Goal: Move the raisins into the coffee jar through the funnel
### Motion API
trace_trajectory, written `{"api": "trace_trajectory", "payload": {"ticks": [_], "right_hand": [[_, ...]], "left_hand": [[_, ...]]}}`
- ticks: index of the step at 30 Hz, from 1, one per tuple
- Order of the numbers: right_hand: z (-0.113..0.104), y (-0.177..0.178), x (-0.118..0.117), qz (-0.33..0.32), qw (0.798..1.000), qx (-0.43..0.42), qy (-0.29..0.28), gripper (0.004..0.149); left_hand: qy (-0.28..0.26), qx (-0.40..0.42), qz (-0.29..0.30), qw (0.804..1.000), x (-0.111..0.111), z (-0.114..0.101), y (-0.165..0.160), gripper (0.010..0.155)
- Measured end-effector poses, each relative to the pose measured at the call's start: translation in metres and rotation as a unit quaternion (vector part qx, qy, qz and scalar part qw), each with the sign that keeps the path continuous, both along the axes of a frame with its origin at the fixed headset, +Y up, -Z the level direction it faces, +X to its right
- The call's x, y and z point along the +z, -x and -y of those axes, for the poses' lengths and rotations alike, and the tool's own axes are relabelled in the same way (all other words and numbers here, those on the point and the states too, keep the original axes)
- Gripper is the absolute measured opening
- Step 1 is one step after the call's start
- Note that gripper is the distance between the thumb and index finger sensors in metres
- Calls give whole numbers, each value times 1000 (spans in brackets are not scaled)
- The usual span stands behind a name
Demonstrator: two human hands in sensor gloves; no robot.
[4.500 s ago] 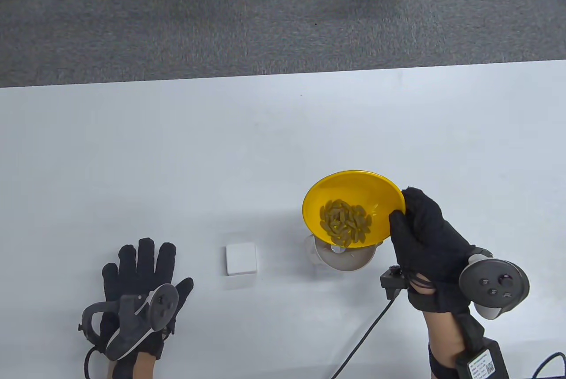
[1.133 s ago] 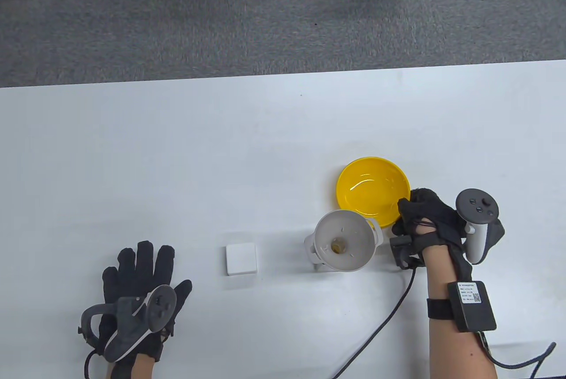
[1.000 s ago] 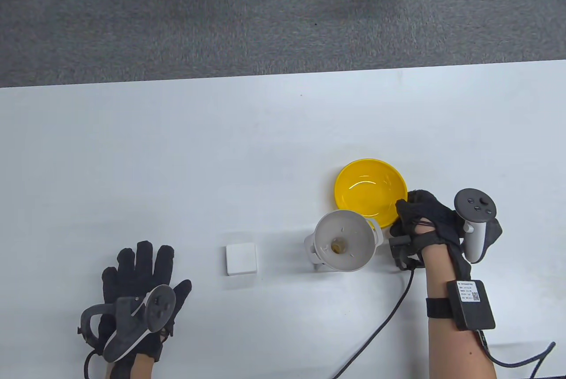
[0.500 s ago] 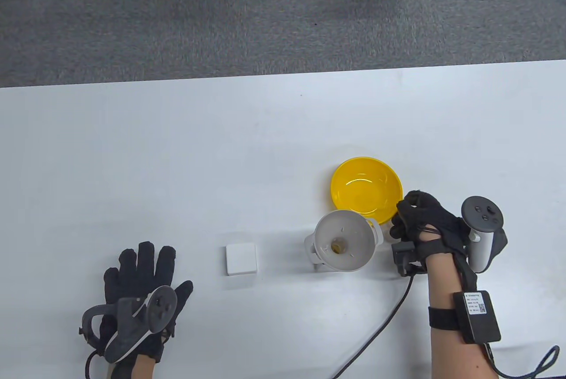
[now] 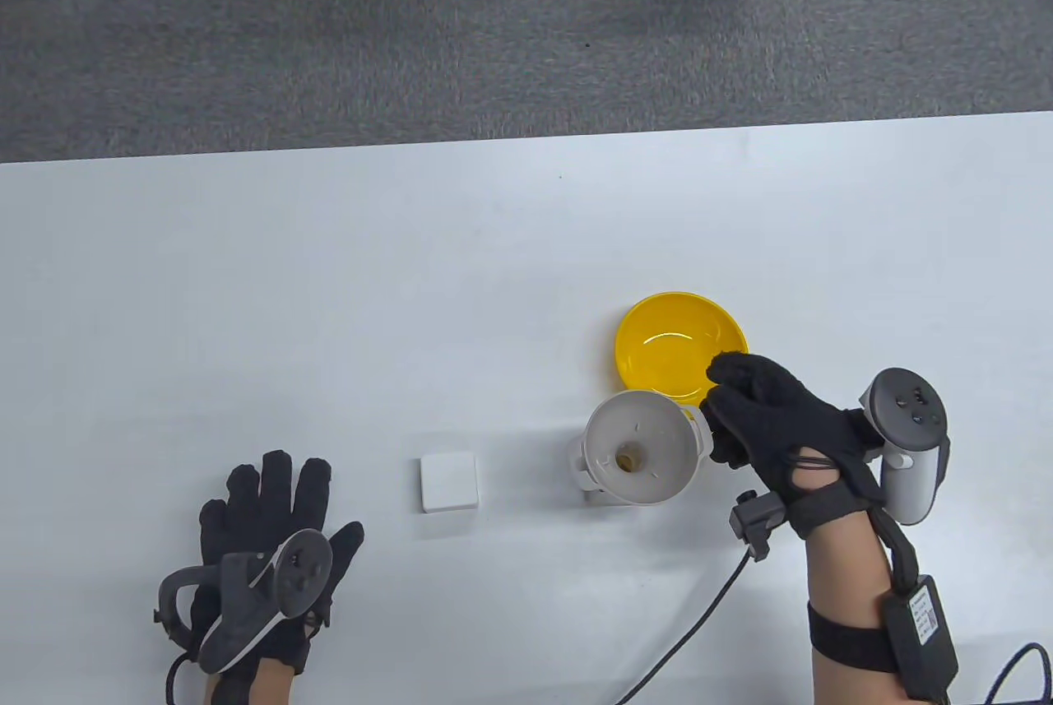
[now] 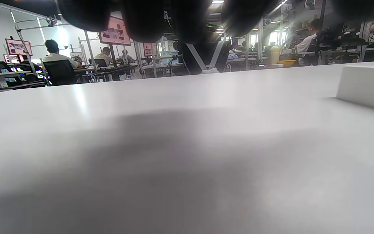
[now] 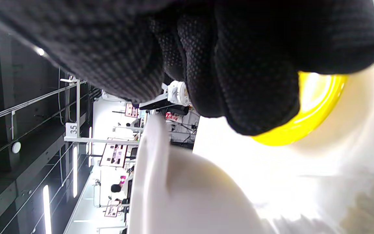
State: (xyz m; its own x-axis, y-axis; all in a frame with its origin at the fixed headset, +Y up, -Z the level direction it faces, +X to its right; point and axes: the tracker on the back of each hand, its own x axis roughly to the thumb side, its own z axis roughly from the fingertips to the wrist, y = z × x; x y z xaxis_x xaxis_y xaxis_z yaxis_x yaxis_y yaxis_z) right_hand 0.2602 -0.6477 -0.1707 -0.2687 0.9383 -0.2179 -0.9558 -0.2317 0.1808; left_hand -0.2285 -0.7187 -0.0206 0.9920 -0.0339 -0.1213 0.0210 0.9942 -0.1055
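The white funnel (image 5: 637, 447) stands in the coffee jar (image 5: 574, 460), which is mostly hidden beneath it. A few raisins (image 5: 629, 458) show at the funnel's neck. The yellow bowl (image 5: 681, 343) sits empty on the table just behind the funnel. My right hand (image 5: 714, 413) is beside the funnel's right rim with its fingers curled and holds nothing. In the right wrist view its fingers (image 7: 239, 81) hang just above the funnel (image 7: 180, 195), with the bowl (image 7: 317, 107) behind. My left hand (image 5: 263, 520) rests flat on the table at the front left, fingers spread.
A white square lid (image 5: 448, 481) lies on the table left of the funnel and shows at the right in the left wrist view (image 6: 365, 84). A black cable (image 5: 699, 614) runs from my right wrist to the front edge. The white table (image 5: 329, 285) ends at the grey carpet behind.
My right hand has tipped the raisins into the funnel, set the bowl down behind it, let go, and moved left to the funnel's right rim. The left hand has hardly moved.
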Motion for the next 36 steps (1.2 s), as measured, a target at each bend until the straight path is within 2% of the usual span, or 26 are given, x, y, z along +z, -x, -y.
{"api": "trace_trajectory", "payload": {"ticks": [12, 16, 19, 27, 36], "right_hand": [[3, 14, 2, -36, 999, -31, 9, 58], [3, 16, 3, -48, 999, -23, 9, 72], [0, 20, 4, -62, 998, 12, -2, 75], [-2, 22, 4, -47, 998, 17, -23, 51], [-16, 28, 6, -54, 997, -31, -38, 48]], "left_hand": [[3, 5, -7, 1000, 1, -1, 5, 81], [4, 8, -6, 1000, 0, -1, 5, 81], [4, 10, -6, 1000, 0, -2, 5, 81], [3, 17, -8, 1000, 1, -2, 6, 81], [4, 18, -6, 1000, 0, -2, 6, 82]]}}
